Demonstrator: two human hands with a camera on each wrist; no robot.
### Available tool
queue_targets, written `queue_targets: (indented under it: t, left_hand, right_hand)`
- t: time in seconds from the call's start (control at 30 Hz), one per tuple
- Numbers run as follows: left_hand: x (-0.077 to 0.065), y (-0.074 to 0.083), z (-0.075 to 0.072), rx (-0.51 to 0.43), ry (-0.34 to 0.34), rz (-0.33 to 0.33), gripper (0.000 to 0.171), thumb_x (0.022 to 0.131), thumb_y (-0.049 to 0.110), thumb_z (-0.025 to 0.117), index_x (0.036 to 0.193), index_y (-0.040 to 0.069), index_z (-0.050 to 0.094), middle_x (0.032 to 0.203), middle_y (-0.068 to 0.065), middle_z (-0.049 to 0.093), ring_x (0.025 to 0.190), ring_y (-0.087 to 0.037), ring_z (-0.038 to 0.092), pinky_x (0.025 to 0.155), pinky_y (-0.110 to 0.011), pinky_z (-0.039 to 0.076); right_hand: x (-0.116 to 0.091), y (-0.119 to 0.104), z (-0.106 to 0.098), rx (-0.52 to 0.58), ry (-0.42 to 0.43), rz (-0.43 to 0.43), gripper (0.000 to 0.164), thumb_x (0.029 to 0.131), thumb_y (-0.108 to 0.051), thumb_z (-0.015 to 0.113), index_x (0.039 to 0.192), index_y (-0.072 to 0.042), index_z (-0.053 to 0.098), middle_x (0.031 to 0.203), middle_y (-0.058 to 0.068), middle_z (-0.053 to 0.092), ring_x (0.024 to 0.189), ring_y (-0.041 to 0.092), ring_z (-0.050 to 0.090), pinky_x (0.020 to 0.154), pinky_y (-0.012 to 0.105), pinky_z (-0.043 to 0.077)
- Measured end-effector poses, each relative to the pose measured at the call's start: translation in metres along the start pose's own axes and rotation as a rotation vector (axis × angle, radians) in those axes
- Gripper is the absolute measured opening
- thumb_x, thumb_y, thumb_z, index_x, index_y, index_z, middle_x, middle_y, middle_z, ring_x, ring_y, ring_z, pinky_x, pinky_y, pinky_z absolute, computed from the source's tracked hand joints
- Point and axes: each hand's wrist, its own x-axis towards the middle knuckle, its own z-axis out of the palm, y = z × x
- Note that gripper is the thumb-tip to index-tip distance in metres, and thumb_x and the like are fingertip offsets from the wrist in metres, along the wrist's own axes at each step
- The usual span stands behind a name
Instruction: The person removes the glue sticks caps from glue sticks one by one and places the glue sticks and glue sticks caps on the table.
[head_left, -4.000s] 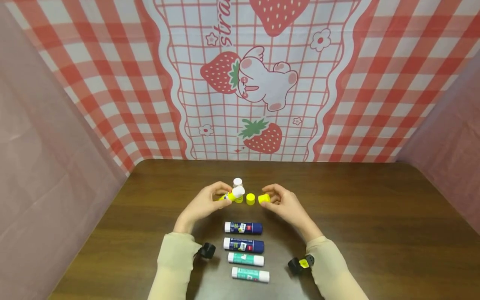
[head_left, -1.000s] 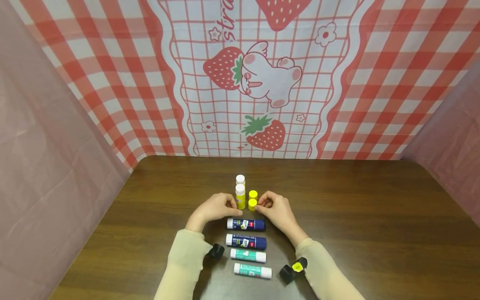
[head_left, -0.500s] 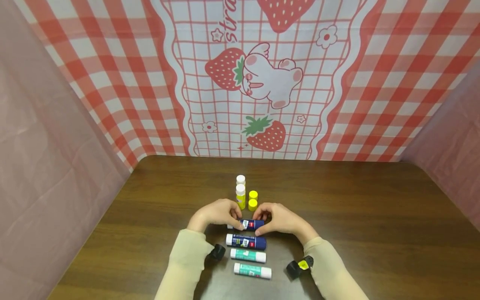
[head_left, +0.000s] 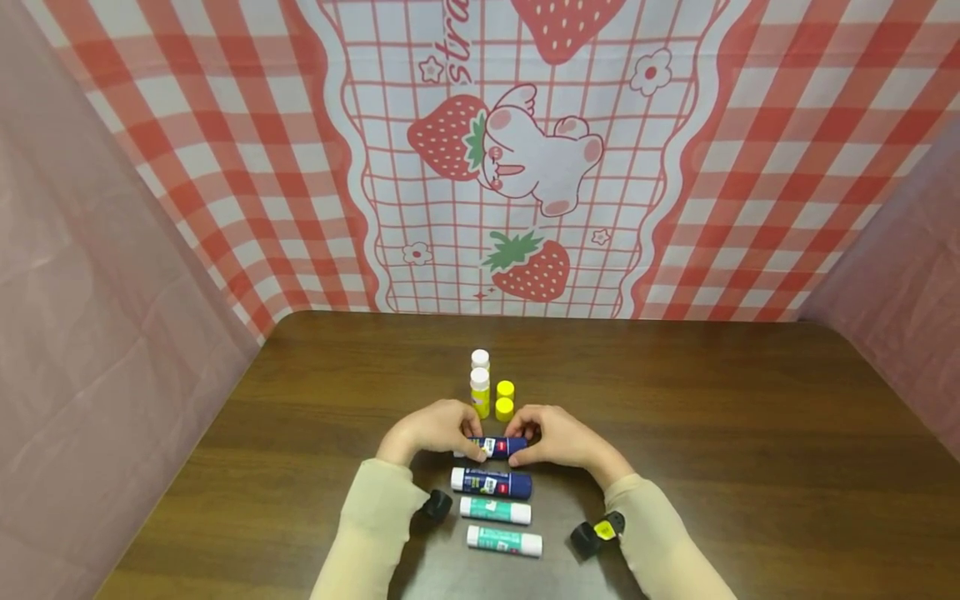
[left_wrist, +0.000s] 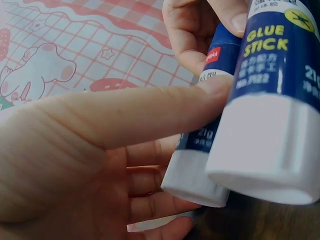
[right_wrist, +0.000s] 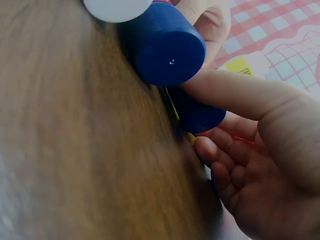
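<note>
A navy glue stick [head_left: 497, 448] lies crosswise on the table between both hands. My left hand [head_left: 437, 427] holds it near its white end [left_wrist: 192, 172], thumb on the near side and fingers beyond. At the other end, my right hand [head_left: 564, 437] pinches the blue cap [right_wrist: 200, 112] between thumb and fingers. A second navy glue stick [head_left: 491, 482] lies parallel and closer to me; its white end [left_wrist: 265, 150] looms large in the left wrist view. Just past the hands stand two yellow glue sticks with white tops [head_left: 480, 396], beside two yellow caps [head_left: 505, 409].
Two teal-and-white glue sticks [head_left: 496, 510] lie parallel in front of the navy ones. The brown wooden table [head_left: 720, 417] extends to both sides. A red-and-white checked cloth with strawberries [head_left: 525, 150] hangs behind its far edge.
The left hand has stood an uncapped yellow glue stick upright, and the right hand has set down its yellow cap. Both hands then came nearer and took hold of the farther navy glue stick.
</note>
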Motion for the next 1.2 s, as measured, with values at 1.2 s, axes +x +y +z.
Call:
queue_targets:
  t: [1.2]
  left_hand:
    - [-0.018,-0.005,-0.025,-0.251,0.098,0.172,0.020,0.078,0.030,0.070,0.087,0.014,0.060,0.075,0.002,0.060,0.067,-0.012,0.051,0.062,-0.028,0.042]
  right_hand:
    - [-0.010,-0.031,-0.034,0.155,0.206,-0.012,0.024,0.077,-0.024,0.072,0.096,-0.010,0.067,0.082,0.000,0.064,0.070,0.013,0.056,0.061,0.024,0.047]
